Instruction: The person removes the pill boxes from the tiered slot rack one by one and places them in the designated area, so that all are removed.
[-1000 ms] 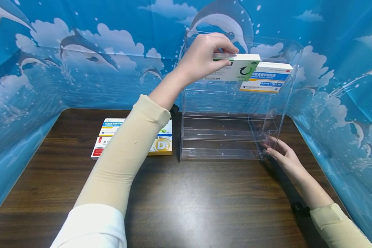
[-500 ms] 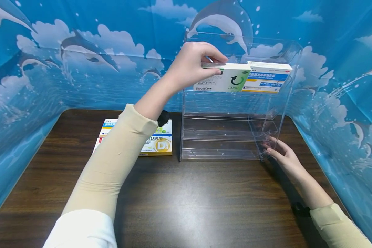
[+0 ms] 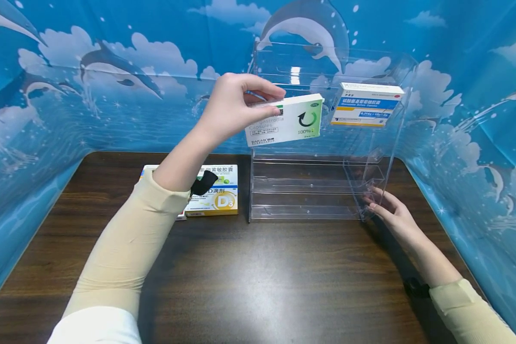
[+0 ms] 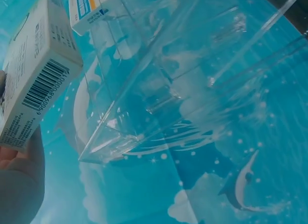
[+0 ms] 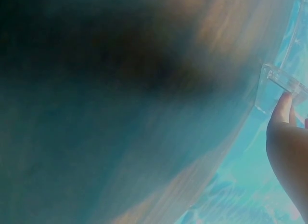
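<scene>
My left hand [image 3: 234, 107] pinches a white and green medicine box [image 3: 290, 122] at its left end, thumb in front and fingers behind. The box is slightly tilted and held in front of the upper tier of a clear acrylic display rack [image 3: 301, 213]. Its barcode end shows in the left wrist view, on the medicine box [image 4: 43, 84]. A blue, white and yellow medicine box [image 3: 367, 106] stands at the right of that tier. My right hand [image 3: 395, 215] holds the rack's lower right front corner; in the right wrist view its thumb lies on the clear plastic edge [image 5: 284, 82].
Several medicine boxes lie on the dark wooden table [image 3: 258, 277] left of the rack, among them a yellow D3 box [image 3: 217, 200]; my left forearm partly hides them. A blue dolphin-print curtain [image 3: 124, 114] surrounds the table.
My left hand has moved left and down with the white and green box, away from the blue and white box, which now shows fully. The right hand stays at the rack's corner.
</scene>
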`<control>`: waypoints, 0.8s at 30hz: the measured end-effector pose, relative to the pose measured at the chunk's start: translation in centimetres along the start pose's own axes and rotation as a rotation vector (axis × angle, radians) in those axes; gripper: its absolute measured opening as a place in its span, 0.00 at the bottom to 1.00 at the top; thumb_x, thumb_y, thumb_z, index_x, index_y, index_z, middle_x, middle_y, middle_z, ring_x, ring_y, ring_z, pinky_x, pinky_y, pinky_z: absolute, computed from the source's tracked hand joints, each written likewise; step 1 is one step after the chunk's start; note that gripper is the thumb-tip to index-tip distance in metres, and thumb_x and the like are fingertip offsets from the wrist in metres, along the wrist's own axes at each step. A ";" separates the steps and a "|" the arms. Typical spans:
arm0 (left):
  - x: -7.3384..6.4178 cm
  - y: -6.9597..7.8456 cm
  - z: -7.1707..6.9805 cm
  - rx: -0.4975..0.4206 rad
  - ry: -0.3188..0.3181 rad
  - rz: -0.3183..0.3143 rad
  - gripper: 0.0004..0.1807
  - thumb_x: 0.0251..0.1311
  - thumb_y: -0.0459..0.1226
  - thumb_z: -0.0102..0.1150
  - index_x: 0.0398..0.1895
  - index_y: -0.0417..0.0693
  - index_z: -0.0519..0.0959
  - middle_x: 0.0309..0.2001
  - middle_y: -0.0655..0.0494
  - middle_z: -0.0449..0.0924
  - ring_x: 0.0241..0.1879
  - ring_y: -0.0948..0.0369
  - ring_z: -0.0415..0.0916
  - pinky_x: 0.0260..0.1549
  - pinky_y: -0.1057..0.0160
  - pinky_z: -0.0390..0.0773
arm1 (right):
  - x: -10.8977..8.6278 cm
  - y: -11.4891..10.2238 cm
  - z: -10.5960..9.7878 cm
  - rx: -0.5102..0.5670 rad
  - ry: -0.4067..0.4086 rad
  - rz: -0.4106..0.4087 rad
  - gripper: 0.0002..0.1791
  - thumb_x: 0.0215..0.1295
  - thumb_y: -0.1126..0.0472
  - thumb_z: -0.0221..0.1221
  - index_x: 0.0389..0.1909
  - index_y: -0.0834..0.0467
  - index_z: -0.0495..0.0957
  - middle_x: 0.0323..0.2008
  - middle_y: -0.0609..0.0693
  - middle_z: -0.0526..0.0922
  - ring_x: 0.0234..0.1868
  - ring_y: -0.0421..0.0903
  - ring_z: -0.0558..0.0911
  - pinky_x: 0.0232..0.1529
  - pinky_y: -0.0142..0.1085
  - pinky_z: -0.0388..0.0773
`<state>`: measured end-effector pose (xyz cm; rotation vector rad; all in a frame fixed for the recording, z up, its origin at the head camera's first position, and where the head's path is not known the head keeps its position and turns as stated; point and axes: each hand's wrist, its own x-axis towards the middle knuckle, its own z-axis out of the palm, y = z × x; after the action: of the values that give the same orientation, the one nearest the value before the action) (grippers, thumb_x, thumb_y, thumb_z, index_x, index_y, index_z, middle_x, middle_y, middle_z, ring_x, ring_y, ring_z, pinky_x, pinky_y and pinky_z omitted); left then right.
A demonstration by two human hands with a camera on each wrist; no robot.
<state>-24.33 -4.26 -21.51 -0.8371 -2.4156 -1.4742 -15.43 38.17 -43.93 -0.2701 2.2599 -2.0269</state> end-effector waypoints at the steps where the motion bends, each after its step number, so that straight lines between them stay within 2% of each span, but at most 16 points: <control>1: -0.4 -0.1 -0.2 -0.004 -0.001 -0.019 0.14 0.66 0.30 0.71 0.54 0.40 0.89 0.55 0.43 0.89 0.50 0.50 0.91 0.57 0.60 0.88 | 0.0 0.0 0.0 0.003 0.000 -0.001 0.32 0.84 0.67 0.51 0.82 0.69 0.53 0.62 0.37 0.79 0.62 0.25 0.81 0.60 0.17 0.77; 10: -4.7 -2.0 -1.9 -0.011 -0.049 -0.135 0.15 0.66 0.30 0.72 0.55 0.41 0.89 0.56 0.43 0.89 0.51 0.49 0.90 0.58 0.55 0.88 | 0.0 0.1 -0.1 -0.006 -0.003 -0.002 0.33 0.84 0.67 0.51 0.82 0.69 0.53 0.62 0.35 0.79 0.62 0.25 0.81 0.60 0.16 0.76; 12: -5.9 -2.5 -2.4 0.004 -0.066 -0.159 0.15 0.67 0.31 0.71 0.56 0.42 0.89 0.56 0.44 0.89 0.52 0.49 0.91 0.56 0.57 0.88 | 0.0 0.0 0.0 -0.010 -0.001 0.005 0.33 0.84 0.66 0.51 0.82 0.69 0.53 0.61 0.35 0.79 0.62 0.24 0.81 0.60 0.15 0.76; 18: -9.5 -4.6 -3.2 0.022 -0.086 -0.215 0.15 0.66 0.33 0.73 0.56 0.45 0.89 0.55 0.47 0.90 0.50 0.55 0.91 0.47 0.75 0.86 | 0.0 -0.1 0.0 -0.023 0.005 0.017 0.33 0.84 0.65 0.51 0.82 0.68 0.54 0.61 0.34 0.79 0.62 0.24 0.81 0.60 0.15 0.75; 24: -12.4 -7.0 -3.5 0.020 -0.104 -0.270 0.16 0.63 0.33 0.75 0.54 0.44 0.89 0.55 0.45 0.90 0.43 0.68 0.90 0.42 0.76 0.85 | 0.1 0.0 -0.1 -0.034 0.011 0.011 0.33 0.84 0.65 0.51 0.82 0.69 0.54 0.62 0.35 0.79 0.62 0.24 0.81 0.60 0.15 0.76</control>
<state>-18.44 -14.23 -30.48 -0.6170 -2.7044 -1.5268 -15.49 38.24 -43.89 -0.2496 2.2987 -1.9919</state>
